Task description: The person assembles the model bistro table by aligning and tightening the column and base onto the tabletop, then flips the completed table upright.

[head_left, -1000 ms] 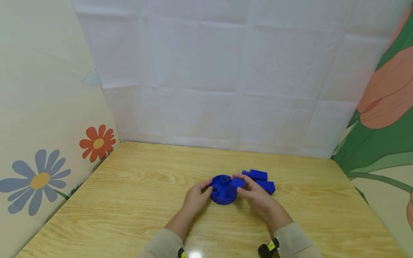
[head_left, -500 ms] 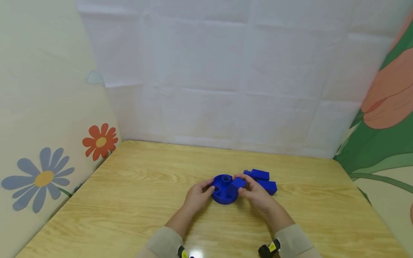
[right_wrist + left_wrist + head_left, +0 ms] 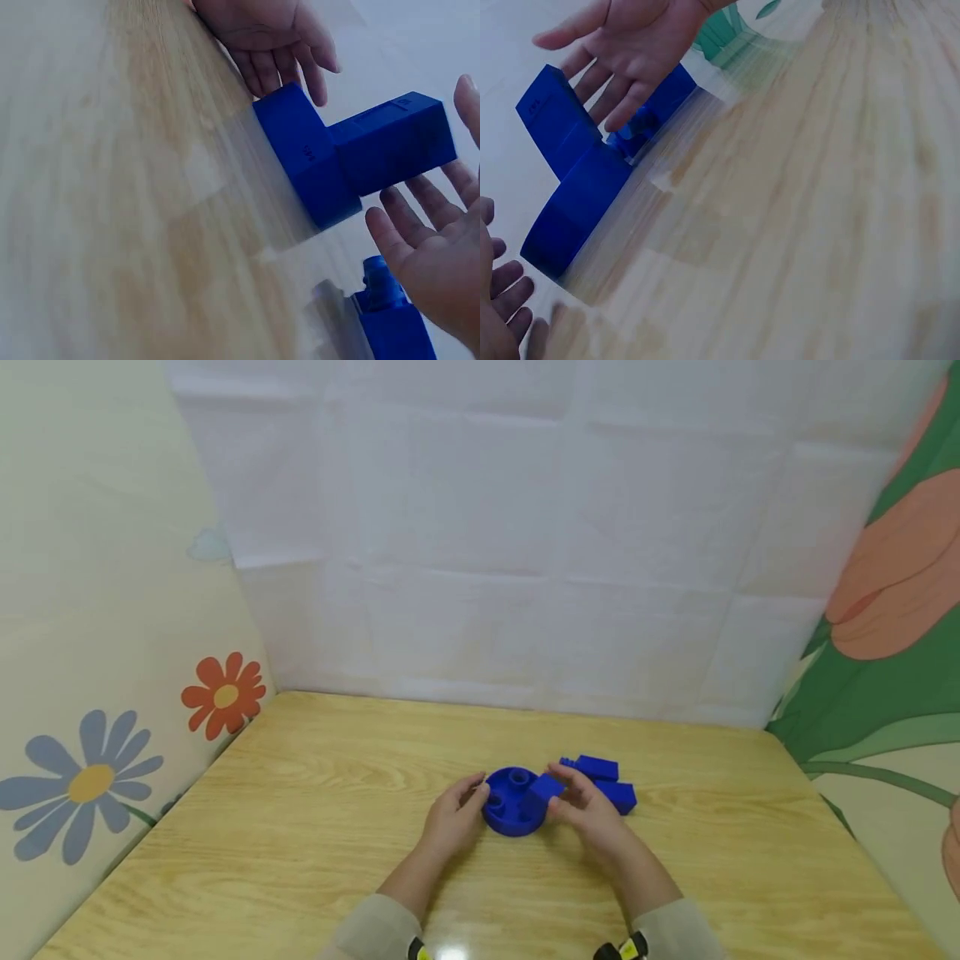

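Observation:
A round blue base (image 3: 512, 827) with raised sockets lies on the table. One blue rectangular block (image 3: 546, 788) stands up from its right side; the right wrist view shows this block (image 3: 394, 142) meeting the base (image 3: 307, 161). My left hand (image 3: 452, 818) is beside the base's left edge, its fingers loose and apart from it in the left wrist view. My right hand (image 3: 596, 821) hovers around the standing block, thumb and fingers spread with a gap to it in the right wrist view. How the block's lower end sits in the base is hidden.
Two more blue blocks lie behind my right hand: a farther block (image 3: 597, 767) with a ridged, threaded-looking end and a nearer block (image 3: 618, 797). They rest on the wood-grain table (image 3: 337, 760). A white sheet (image 3: 450, 527) hangs behind the table.
Both hands have loosened: my left fingers have come off the base's edge, and my right thumb and fingers have spread from the block. The block still stands on the base.

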A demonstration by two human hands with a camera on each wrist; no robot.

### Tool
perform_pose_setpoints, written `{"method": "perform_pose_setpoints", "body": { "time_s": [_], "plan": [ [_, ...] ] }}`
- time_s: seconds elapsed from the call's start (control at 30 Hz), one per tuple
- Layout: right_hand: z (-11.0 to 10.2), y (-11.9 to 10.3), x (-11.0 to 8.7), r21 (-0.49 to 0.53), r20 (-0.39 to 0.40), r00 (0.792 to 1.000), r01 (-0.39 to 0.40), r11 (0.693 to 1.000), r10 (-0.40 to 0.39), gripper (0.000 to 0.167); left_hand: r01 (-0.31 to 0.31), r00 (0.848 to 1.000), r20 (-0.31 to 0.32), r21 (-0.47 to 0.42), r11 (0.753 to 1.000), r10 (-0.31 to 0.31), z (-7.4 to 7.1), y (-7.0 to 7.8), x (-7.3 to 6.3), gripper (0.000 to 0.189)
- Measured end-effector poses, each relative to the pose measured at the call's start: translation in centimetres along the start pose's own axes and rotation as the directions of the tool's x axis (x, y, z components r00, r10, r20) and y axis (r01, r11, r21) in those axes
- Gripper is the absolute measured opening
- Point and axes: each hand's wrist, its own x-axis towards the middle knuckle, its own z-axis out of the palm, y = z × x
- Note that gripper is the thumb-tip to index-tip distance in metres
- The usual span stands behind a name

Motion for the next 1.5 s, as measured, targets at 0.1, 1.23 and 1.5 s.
{"method": "perform_pose_setpoints", "body": {
  "time_s": [0.1, 1.23, 1.5],
  "plan": [
    [-0.4, -0.3, -0.7, -0.011, -0.094, 0.995, 0.029, 1.0, -0.03, 0.053, -0.087, 0.995, -0.06, -0.045, 0.995, 0.085, 0.4, 0.6, -0.1, 0.038],
    [-7.5, 2.6, -2.2, -0.305, -0.347, 0.935, -0.189, 0.933, 0.076, 0.062, -0.101, 0.975, 0.179, -0.167, 0.981, 0.131, 1.2, 3.2, 0.2, 0.039],
    [-7.3, 2.7, -2.4, -0.377, -0.313, 0.947, -0.194, 0.906, 0.072, 0.062, -0.056, 0.976, 0.18, -0.323, 0.945, 0.12, 0.4, 2.3, 0.2, 0.038]
  ]
}}
